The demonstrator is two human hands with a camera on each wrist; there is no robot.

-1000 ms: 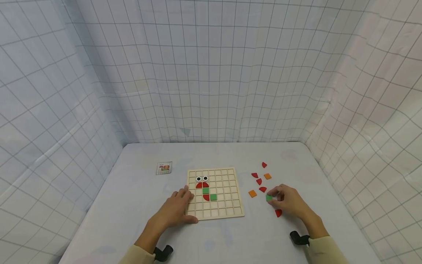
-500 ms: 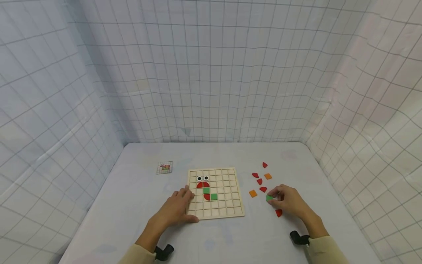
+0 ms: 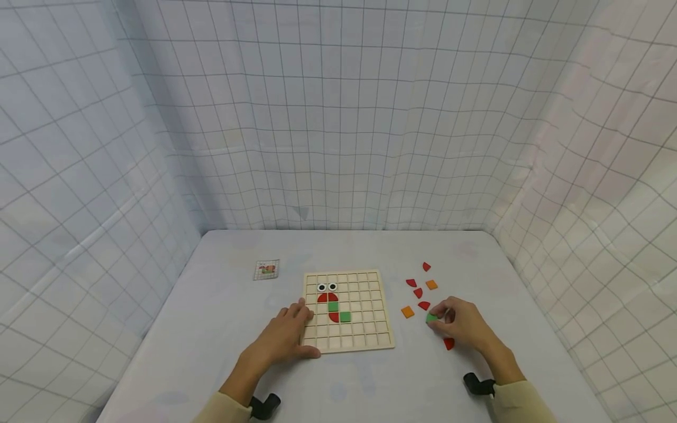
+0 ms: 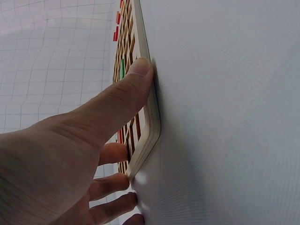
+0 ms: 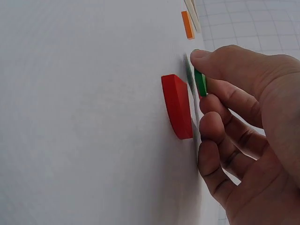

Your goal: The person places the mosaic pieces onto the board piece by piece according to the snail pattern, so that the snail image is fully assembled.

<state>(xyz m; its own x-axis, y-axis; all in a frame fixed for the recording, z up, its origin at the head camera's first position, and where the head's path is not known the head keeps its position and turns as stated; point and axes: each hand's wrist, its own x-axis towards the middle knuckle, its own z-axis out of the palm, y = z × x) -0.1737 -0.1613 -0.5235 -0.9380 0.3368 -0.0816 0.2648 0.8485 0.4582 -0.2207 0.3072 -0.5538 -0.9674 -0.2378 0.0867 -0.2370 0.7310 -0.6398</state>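
Note:
My right hand [image 3: 461, 320] pinches a green square tile [image 5: 200, 83] between thumb and forefinger. The tile hovers just over the table, with a shadow beneath it in the right wrist view. Close by lies a red quarter-circle piece [image 5: 178, 108]. My left hand [image 3: 282, 336] rests spread at the near left corner of a wooden grid board [image 3: 365, 338], its thumb on the front rim and fingers along the left side. Set in the board are two eye pieces [image 3: 327, 287], several red quarter-circles [image 3: 334, 317], and two green squares [image 3: 345, 316].
Right of the board lie two orange squares [image 3: 407, 312] and several loose red quarter-circles [image 3: 418, 292]. A small picture card [image 3: 267, 269] is at the board's far left. White gridded curtains [image 3: 338, 147] surround the table [image 3: 338, 388] at the back and sides.
The head view has shifted slightly. Both hands keep nearly the same places, and the green tile stays pinched in my right hand.

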